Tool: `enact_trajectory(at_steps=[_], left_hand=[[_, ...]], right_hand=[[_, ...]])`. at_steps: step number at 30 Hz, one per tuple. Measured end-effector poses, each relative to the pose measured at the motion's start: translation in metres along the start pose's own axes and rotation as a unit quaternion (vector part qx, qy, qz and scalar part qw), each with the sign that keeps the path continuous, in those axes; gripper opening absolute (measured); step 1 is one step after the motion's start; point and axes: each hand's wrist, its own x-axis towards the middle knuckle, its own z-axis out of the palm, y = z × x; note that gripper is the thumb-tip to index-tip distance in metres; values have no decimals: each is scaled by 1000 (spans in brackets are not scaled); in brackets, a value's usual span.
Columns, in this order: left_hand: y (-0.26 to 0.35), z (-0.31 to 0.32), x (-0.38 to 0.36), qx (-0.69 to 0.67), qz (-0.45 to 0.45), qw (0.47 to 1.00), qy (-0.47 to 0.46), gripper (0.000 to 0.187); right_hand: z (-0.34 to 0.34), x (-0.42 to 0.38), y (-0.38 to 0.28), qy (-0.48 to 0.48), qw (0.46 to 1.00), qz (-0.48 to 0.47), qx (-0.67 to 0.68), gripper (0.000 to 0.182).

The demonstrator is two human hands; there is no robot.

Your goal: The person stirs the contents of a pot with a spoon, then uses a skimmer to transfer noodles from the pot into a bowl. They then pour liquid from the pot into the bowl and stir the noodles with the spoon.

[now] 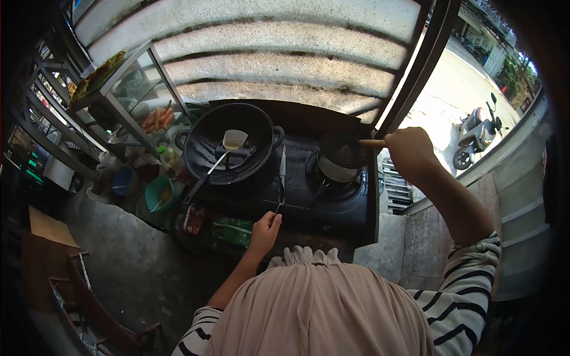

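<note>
My right hand [411, 155] is closed around the wooden handle of a dark perforated strainer [345, 153]. The strainer's head is over a small metal saucepan [337, 173] on the right burner and hides part of its opening. My left hand [265, 232], at the stove's front edge, pinches the end of a thin utensil [279, 206] whose kind I cannot make out. Just beyond it a knife [283, 164] lies pointing away from me. A large black wok [230, 169] stands on the left, with a long-handled spatula [218, 161] resting inside.
The black stove [309, 207] has a raised back edge. At left stand a glass display case [127, 98] with sausages, a teal bowl [158, 193] and a bottle [168, 157]. Green [233, 231] and red packets [195, 219] lie in front. A scooter [480, 133] is parked outside.
</note>
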Motion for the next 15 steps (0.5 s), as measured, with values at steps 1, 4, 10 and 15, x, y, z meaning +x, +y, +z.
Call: enact_trajectory(at_steps=[1, 4, 10, 15], left_hand=[[-9, 3, 4, -50, -12, 999, -4, 27], [-18, 10, 14, -130, -45, 990, -29, 32], [-36, 35, 50, -159, -76, 982, -63, 34], [-35, 72, 71, -204, -48, 976, -63, 34]], right_hand=[[2, -2, 6, 19, 1000, 6, 0, 6], [12, -11, 35, -14, 998, 55, 9, 9], [66, -59, 76, -66, 974, 150, 154, 20], [179, -109, 104, -80, 881, 200, 422, 29]])
